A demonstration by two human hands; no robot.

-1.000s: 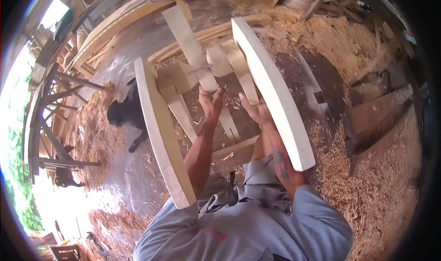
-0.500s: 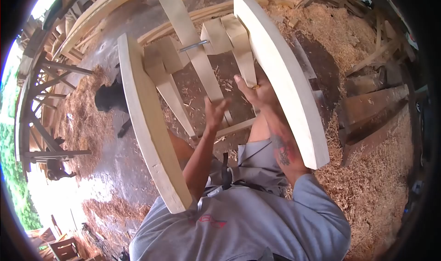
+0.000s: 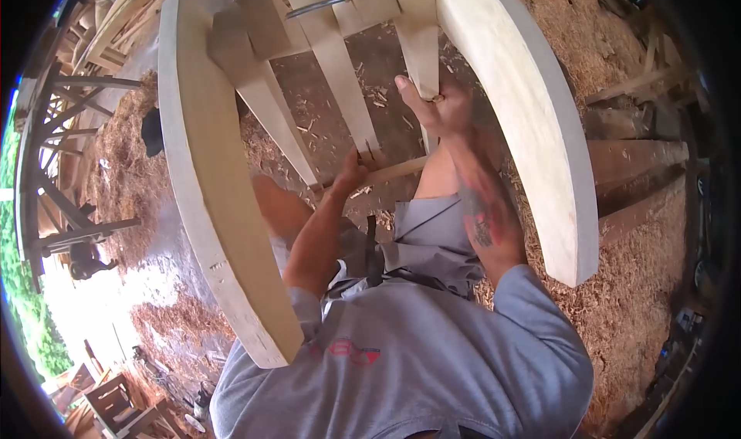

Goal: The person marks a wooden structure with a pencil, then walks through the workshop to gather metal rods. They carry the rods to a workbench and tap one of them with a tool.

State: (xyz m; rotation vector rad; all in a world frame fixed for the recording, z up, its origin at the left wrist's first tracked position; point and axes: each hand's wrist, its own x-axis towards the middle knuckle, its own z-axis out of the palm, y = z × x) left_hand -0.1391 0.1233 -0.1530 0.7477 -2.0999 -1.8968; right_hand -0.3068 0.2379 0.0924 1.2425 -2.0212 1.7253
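Note:
A pale wooden frame stands before me, with a thick curved left side piece [image 3: 231, 200] and a matching right side piece [image 3: 532, 115]. Between them run tapered bars: a left bar [image 3: 282, 122], a middle bar [image 3: 340, 88] and a right bar [image 3: 417, 37]. A metal rod [image 3: 316, 6] lies across the middle bar near the top. My left hand [image 3: 350, 176] is closed at the lower end of the middle bar, its fingers partly hidden. My right hand [image 3: 444, 113] wraps the lower end of the right bar, thumb raised along its left.
Wood shavings [image 3: 641, 284] cover the floor on the right and in patches on the left. Brown planks [image 3: 641, 161] lie at the right. Wooden trestles [image 3: 85, 153] stand at the left, and a small wooden box [image 3: 112, 404] sits at the lower left.
The frame looks larger and sits higher in view, its side pieces further apart. My left hand has shifted down and left at the middle bar's end. My right hand stays on the right bar.

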